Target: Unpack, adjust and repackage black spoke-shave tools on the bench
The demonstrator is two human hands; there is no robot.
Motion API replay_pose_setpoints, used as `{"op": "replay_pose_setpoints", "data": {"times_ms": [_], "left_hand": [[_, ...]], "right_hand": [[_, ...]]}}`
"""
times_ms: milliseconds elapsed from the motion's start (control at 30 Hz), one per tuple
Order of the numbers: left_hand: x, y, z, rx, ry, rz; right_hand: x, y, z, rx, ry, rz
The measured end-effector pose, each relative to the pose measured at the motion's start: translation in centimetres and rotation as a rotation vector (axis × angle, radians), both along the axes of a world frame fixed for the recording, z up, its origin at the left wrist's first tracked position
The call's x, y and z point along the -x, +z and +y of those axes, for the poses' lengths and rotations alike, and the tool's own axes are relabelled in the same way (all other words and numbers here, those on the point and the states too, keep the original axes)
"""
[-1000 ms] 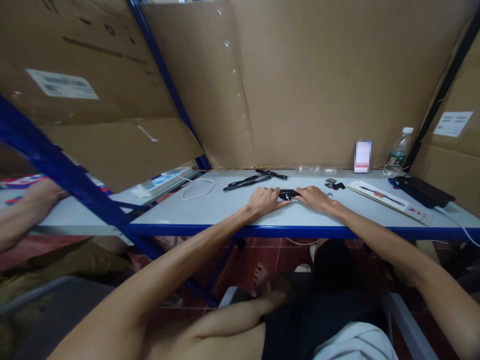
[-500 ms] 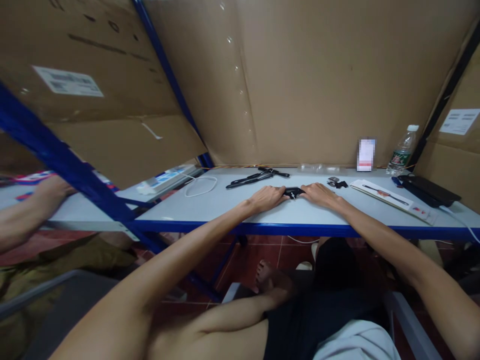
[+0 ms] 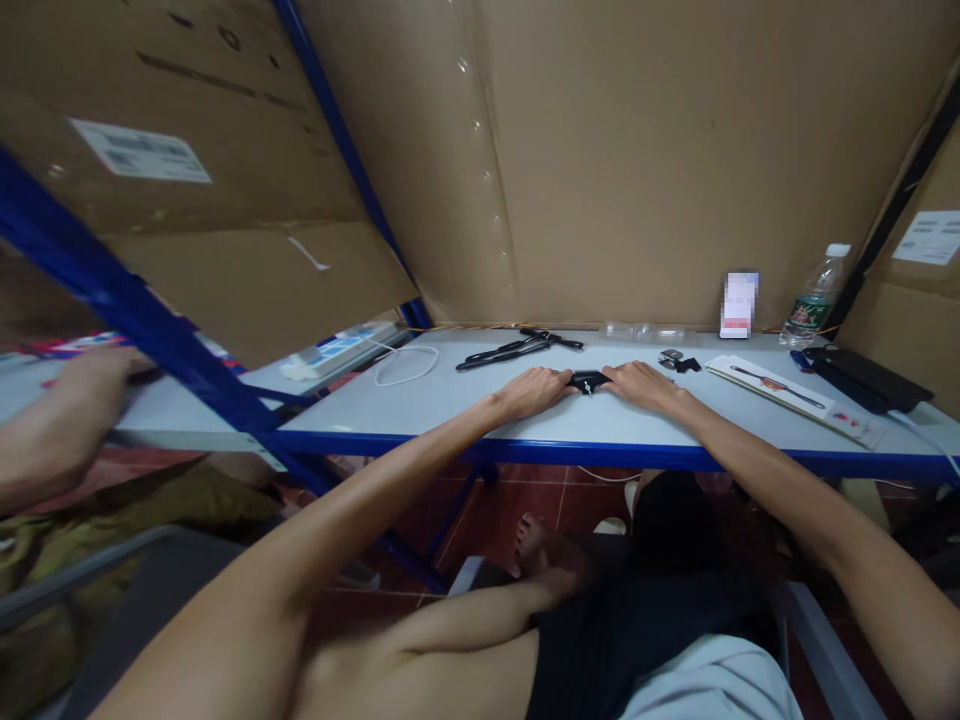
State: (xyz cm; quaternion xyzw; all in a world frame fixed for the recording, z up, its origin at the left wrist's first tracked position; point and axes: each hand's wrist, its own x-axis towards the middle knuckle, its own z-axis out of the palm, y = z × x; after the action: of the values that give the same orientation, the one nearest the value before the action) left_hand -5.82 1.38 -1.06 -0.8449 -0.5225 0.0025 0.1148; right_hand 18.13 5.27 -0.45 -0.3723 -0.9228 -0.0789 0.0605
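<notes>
My left hand and my right hand meet over the white tabletop. Between them they grip a small black piece with a shiny silvery bit at its lower edge; its exact kind I cannot make out. Fingers of both hands are closed around its two ends, and part of it is hidden under them. Behind my left hand lie black straps. Beyond my right hand sit small dark parts. Farther right is a flat white package printed with a strap picture.
At the back right stand a phone and a water bottle. A black case with a white cable lies near the right end. Left are a looped white cable and a power strip. Another person's arm rests beyond the blue post.
The view has shifted slightly, so the table items sit a little farther right in the picture. Both hands keep their hold on the black piece. The other person's arm has moved slightly.
</notes>
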Motion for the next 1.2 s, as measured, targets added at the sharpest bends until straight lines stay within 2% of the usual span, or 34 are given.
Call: {"op": "replay_pose_setpoints", "data": {"times_ms": [233,667,1000,1200], "left_hand": [[0.7,-0.6,0.3,0.000,0.010,-0.120],[0.5,-0.8,0.2,-0.007,0.035,-0.184],[-0.3,-1.1,-0.2,-0.047,0.103,-0.176],[-0.3,-1.0,-0.1,-0.032,0.059,-0.140]], "right_hand": [[0.2,-0.3,0.3,-0.022,0.001,-0.009],[0.1,-0.3,0.2,-0.018,0.013,0.029],[0.4,-0.7,-0.3,-0.053,0.048,0.130],[0.9,-1.3,-0.7,-0.050,0.045,0.158]]}}
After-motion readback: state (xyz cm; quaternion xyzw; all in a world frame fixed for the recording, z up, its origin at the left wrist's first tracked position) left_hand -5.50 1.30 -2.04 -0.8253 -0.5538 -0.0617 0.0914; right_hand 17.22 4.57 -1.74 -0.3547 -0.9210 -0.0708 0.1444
